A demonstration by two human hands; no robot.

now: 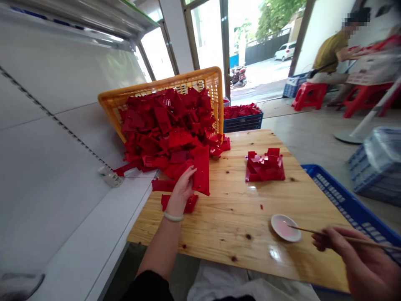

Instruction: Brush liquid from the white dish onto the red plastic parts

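Note:
My left hand is closed on the edge of a flat red plastic part, in front of a heap of red parts spilling from a tipped yellow basket. Between the thumb and fingers of my right hand is a thin wooden brush. Its tip rests in a small white dish of pinkish liquid. Farther back on the table sits a small stack of red parts. Another red part lies beneath my left wrist.
The wooden table has a tiny red scrap on it. Right of it is a blue basket; behind it, a blue crate holds red parts. A white panel stands left. A person sits at the back right.

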